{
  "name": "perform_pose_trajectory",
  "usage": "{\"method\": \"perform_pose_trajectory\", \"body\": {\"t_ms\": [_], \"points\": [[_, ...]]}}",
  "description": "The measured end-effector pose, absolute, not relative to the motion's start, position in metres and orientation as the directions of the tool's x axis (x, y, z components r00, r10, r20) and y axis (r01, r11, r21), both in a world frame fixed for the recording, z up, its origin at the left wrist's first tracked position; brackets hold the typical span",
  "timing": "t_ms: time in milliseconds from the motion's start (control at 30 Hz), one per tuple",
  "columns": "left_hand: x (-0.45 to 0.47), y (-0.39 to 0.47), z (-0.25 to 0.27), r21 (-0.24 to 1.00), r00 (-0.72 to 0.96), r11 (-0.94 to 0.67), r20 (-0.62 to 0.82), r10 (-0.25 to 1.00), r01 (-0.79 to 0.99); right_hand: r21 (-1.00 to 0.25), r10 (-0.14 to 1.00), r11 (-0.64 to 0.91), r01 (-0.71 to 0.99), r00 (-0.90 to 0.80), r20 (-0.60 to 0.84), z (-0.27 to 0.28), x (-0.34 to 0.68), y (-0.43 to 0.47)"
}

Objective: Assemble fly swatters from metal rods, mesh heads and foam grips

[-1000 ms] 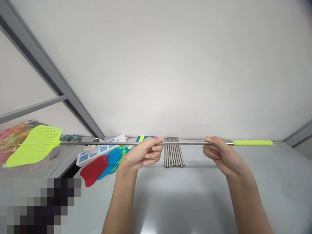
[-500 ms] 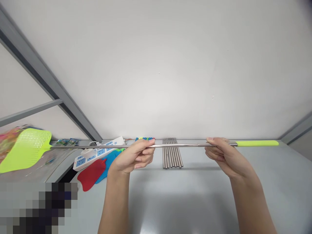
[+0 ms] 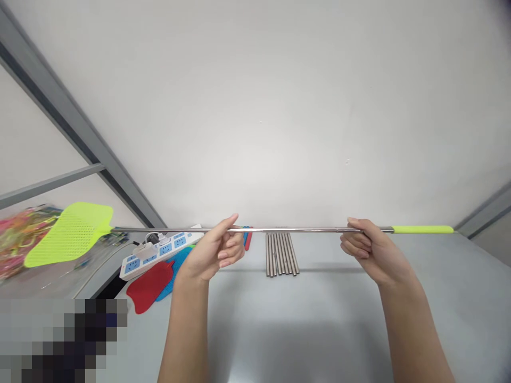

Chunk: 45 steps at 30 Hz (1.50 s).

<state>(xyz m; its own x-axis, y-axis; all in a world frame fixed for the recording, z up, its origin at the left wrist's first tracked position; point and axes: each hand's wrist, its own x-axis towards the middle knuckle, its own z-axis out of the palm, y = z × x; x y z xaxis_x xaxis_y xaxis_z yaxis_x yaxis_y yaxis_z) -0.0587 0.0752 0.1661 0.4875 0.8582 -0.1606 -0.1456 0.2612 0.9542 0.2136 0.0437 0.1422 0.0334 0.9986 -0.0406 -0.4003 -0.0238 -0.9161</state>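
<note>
A long fly swatter (image 3: pixel 279 230) stretches level across the view, with a yellow-green perforated paddle at the left, a shiny metal rod and a yellow-green handle at the right. My left hand (image 3: pixel 217 250) is closed round the rod left of centre, its thumb lifted along the top. Near the handle's inner end, my right hand (image 3: pixel 371 247) grips the rod with thumb and curled fingers. Below the rod, between my hands, several metal tubes (image 3: pixel 281 255) lie side by side on the grey table (image 3: pixel 303 319).
A white power strip (image 3: pixel 159 252) with plugs lies at the left. Beside it are a red swatter paddle (image 3: pixel 148 287) and a blue paddle (image 3: pixel 165 290). Clear bags of colourful pieces (image 3: pixel 19 239) sit farther left. Behind the table rises a white wall (image 3: pixel 259 106), with a grey frame post (image 3: pixel 80 122) at left.
The swatter has risen slightly, and its paddle has shifted right, nearer my left hand. My left hand has moved a little left and its thumb has lifted; my right hand has moved slightly right.
</note>
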Motion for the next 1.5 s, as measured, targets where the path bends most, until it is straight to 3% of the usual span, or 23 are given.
{"method": "perform_pose_trajectory", "body": {"t_ms": [133, 400, 633, 767, 1033, 1267, 1500], "points": [[-0.068, 0.075, 0.168, 0.955, 0.429, 0.251, -0.163, 0.889, -0.159, -0.896, 0.995, 0.026, -0.444, 0.095, -0.018, 0.138, 0.22, 0.047], [-0.07, 0.081, 0.17, 0.957, 0.367, 0.177, -0.084, 0.926, -0.228, -0.913, 0.998, -0.002, -0.409, 0.058, -0.028, 0.139, 0.212, 0.049], [-0.047, 0.078, 0.165, 0.983, 0.459, 0.17, -0.117, 0.881, -0.076, -0.91, 1.0, 0.001, -0.414, 0.027, -0.011, 0.134, 0.21, 0.051], [-0.018, 0.073, 0.16, 0.987, 0.456, 0.113, -0.048, 0.889, -0.116, -0.912, 0.997, -0.058, -0.405, -0.067, -0.033, 0.135, 0.2, 0.05], [-0.001, 0.068, 0.155, 0.99, 0.527, 0.133, -0.088, 0.846, -0.047, -0.925, 0.948, -0.122, -0.359, -0.319, -0.001, 0.137, 0.187, 0.048], [0.015, 0.061, 0.148, 0.993, 0.59, 0.1, -0.046, 0.806, -0.06, -0.955, 0.913, -0.126, -0.268, -0.408, -0.005, 0.134, 0.164, 0.048], [0.014, 0.059, 0.148, 0.972, 0.653, 0.218, -0.107, 0.75, -0.09, -0.966, 0.913, -0.113, -0.233, -0.407, -0.008, 0.135, 0.151, 0.043]]}}
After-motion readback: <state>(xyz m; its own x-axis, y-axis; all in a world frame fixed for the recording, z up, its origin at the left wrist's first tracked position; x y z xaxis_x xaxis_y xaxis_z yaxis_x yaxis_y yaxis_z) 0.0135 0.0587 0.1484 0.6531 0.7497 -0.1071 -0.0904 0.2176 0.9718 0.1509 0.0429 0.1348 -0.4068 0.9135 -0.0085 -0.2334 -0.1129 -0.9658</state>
